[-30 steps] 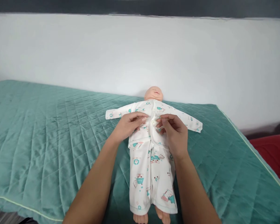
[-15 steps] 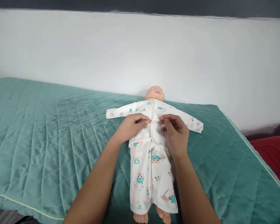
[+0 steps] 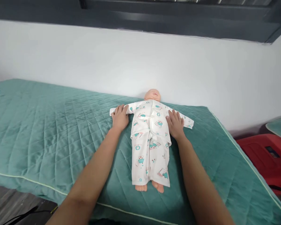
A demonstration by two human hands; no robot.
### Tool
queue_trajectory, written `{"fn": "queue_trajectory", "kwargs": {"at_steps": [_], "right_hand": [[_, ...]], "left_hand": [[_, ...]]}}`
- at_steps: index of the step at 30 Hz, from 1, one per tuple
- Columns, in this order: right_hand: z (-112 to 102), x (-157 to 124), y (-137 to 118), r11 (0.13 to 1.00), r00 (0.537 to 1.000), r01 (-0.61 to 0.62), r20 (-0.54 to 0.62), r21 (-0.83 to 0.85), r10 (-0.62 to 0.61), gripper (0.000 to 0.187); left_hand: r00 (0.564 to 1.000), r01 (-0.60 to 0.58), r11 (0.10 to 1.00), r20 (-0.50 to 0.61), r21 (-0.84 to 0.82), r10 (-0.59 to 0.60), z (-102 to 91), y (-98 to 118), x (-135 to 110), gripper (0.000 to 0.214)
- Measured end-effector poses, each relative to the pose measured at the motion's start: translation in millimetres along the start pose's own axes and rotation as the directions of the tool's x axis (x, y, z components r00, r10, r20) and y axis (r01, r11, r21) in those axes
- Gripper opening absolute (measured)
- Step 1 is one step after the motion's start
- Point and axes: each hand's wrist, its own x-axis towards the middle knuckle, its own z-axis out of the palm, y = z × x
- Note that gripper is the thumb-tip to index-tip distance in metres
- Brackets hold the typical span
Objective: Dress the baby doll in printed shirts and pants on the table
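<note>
On the quilted bedspread lies a baby doll (image 3: pixel 152 94) on its back, arms spread and bare feet toward me. It wears a white printed pajama top (image 3: pixel 148 117), whose front edges meet down the middle, and matching pajama pants (image 3: pixel 140 162). My left hand (image 3: pixel 120 118) rests open across the sleeve on the left, fingers stretched out. Over the sleeve on the right lies my right hand (image 3: pixel 175 123), open as well, its fingers near the doll's shoulder. Neither hand grips anything; parts of both sleeves are hidden beneath them.
The green quilted bedspread (image 3: pixel 61 140) stretches far to the left, with a pale piped edge near me. Behind it rises a white wall (image 3: pixel 96 59) under a dark frame (image 3: pixel 154 18). A red plastic chair (image 3: pixel 264 156) stands at right. A dark cable (image 3: pixel 28 213) lies on the floor.
Both hands have left the middle of the pajama top and moved apart, opening onto the sleeves. The view has drawn back, showing more of the floor and the red chair.
</note>
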Motion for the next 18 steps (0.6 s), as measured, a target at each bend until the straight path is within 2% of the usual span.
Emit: {"fn": "queue_trajectory", "kwargs": {"at_steps": [3, 6, 8, 11, 14, 16, 18], "right_hand": [[-15.5, -8.1, 34.8, 0.976, 0.999, -0.044, 0.017, -0.213, 0.049, 0.065], [-31.3, -17.1, 60.5, 0.943, 0.989, -0.137, 0.016, -0.303, 0.149, 0.07], [-37.0, -20.9, 67.7, 0.929, 0.983, -0.17, 0.009, -0.329, 0.183, 0.07], [-38.2, -24.2, 65.9, 0.922, 0.978, -0.201, -0.024, -0.331, 0.205, 0.068], [-35.1, -30.3, 55.1, 0.934, 0.973, -0.225, -0.111, -0.276, 0.202, 0.061], [-31.7, -40.2, 42.5, 0.97, 0.975, -0.149, -0.195, -0.193, 0.111, 0.053], [-27.4, -55.7, 23.9, 0.997, 0.949, 0.028, -0.31, -0.071, -0.049, 0.041]], "left_hand": [[0.996, 0.082, 0.995, 0.015, 0.063, -0.083, -6.6, -20.5, -2.0, 0.058], [0.982, 0.186, 0.979, 0.02, 0.077, -0.188, -11.2, -38.7, -1.4, 0.059], [0.978, 0.208, 0.975, 0.016, 0.074, -0.21, -11.7, -45.2, -1.0, 0.061], [0.977, 0.212, 0.974, 0.011, 0.076, -0.214, -10.9, -47.4, -1.2, 0.061], [0.98, 0.195, 0.978, 0.022, 0.069, -0.197, -11.6, -45.6, -3.1, 0.06], [0.982, 0.191, 0.981, -0.002, 0.044, -0.191, -13.5, -42.5, -5.8, 0.059], [0.986, 0.136, 0.99, -0.089, -0.045, -0.139, -16.1, -35.4, -11.0, 0.055]]}}
